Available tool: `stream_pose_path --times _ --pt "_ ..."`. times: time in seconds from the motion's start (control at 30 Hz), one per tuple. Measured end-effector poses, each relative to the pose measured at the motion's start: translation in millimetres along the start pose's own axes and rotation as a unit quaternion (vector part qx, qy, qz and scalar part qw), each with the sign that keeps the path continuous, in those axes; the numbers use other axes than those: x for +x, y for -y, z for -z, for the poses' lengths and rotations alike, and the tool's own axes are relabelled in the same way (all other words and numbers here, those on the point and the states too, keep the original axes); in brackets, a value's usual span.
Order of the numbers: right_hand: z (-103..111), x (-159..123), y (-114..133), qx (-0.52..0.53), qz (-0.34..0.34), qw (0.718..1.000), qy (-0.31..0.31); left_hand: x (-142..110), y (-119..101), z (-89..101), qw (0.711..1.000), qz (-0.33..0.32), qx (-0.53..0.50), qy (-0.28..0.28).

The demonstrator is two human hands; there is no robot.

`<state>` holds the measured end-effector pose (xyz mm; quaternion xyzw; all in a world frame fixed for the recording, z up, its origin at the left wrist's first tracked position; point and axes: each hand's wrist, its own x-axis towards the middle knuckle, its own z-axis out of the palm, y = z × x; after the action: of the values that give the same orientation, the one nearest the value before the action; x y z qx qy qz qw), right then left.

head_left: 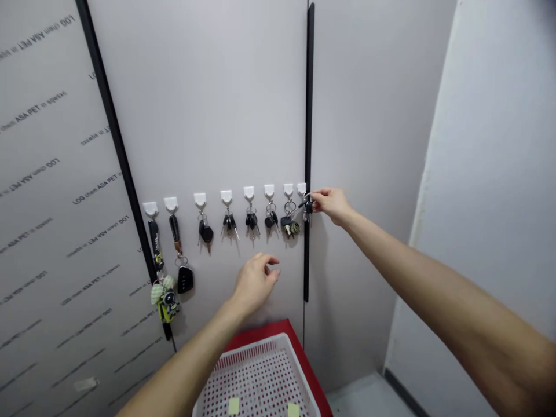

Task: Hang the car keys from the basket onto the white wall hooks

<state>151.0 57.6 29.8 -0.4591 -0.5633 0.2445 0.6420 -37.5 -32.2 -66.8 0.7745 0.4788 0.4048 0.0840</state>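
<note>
My right hand (pixel 329 204) pinches the ring of a bunch of keys (pixel 307 208) beside the rightmost white hook (pixel 301 189). Whether the ring sits on that hook I cannot tell. Below the row of hooks, my left hand (pixel 257 282) hovers with bent fingers and a gap between thumb and forefinger, holding nothing. Nearest to it hang key bunches with black heads (pixel 271 219), and one with a round patterned charm (pixel 295 228). Farther left are more key bunches, a car key on a braided strap (pixel 185 279) and a strap with a cartoon figure charm (pixel 168 299).
Long black handles (pixel 310 87) run down the grey cabinet doors (pixel 200 104). Below stands a white perforated basket (pixel 284 341) with two yellow paper notes inside, on a red surface (pixel 282 327). A white wall (pixel 490 145) rises at the right.
</note>
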Motion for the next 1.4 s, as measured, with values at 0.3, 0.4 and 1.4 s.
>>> stream_pose_path --times 0.3,0.4,1.4 --pt "-8.1 3.0 -20.3 -0.108 0.024 0.991 -0.070 -12.5 22.6 12.3 0.996 0.067 -0.050 -0.021" --pt "-11.7 -16.9 -31.7 -0.148 0.088 0.975 -0.137 -19.0 41.2 18.2 0.983 0.129 -0.118 -0.058" --pt "-116.5 -146.0 19.9 0.131 0.121 0.940 0.290 -46.8 30.5 110.4 0.922 0.088 -0.298 -0.232"
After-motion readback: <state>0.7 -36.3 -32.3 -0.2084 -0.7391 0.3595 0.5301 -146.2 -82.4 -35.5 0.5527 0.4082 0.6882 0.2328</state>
